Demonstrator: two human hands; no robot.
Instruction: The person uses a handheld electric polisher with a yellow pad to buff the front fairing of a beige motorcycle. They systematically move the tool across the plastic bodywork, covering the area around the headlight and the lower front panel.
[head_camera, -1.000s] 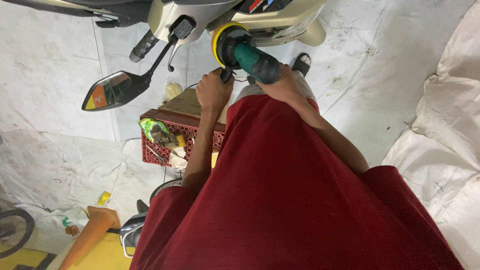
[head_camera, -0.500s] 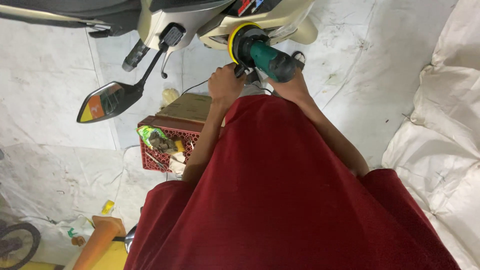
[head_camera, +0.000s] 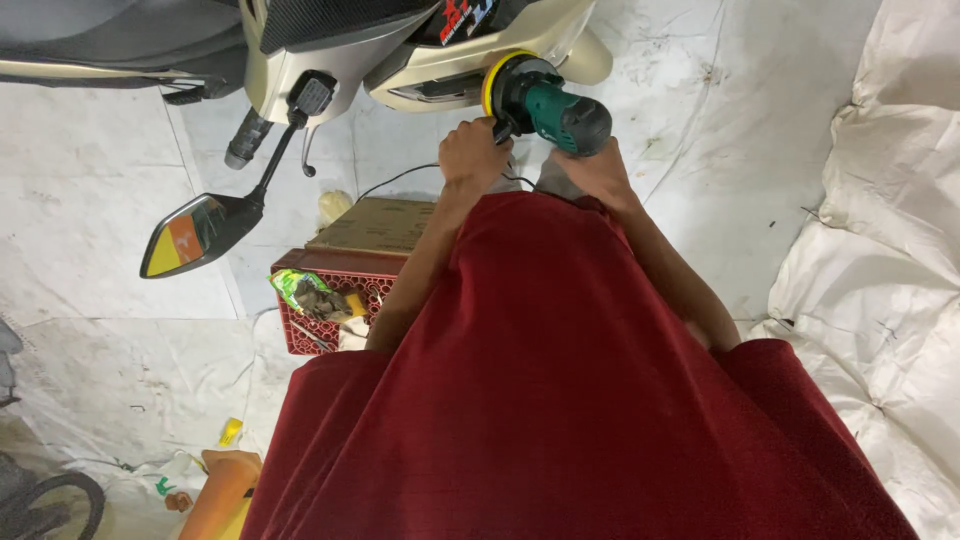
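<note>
left hand (head_camera: 474, 152): fingers wrapped on side handle of green polisher (head_camera: 548, 105) | right hand (head_camera: 590, 168): fingers gripping its rear body | yellow pad (head_camera: 492, 80) beyond fingers, touching scooter panel (head_camera: 440, 75) edge | open white floor (head_camera: 720, 120) right of fingers | red crate (head_camera: 330, 300) left, well apart

Upper centre of frame: green polisher (head_camera: 553, 105), yellow pad against the cream scooter fairing (head_camera: 455, 75). Left hand (head_camera: 474, 152) grips its side handle; right hand (head_camera: 592, 170) clasps the rear body. Left of centre: side mirror (head_camera: 192, 233), red crate (head_camera: 325, 305) topped by cardboard box (head_camera: 385, 224).
</note>
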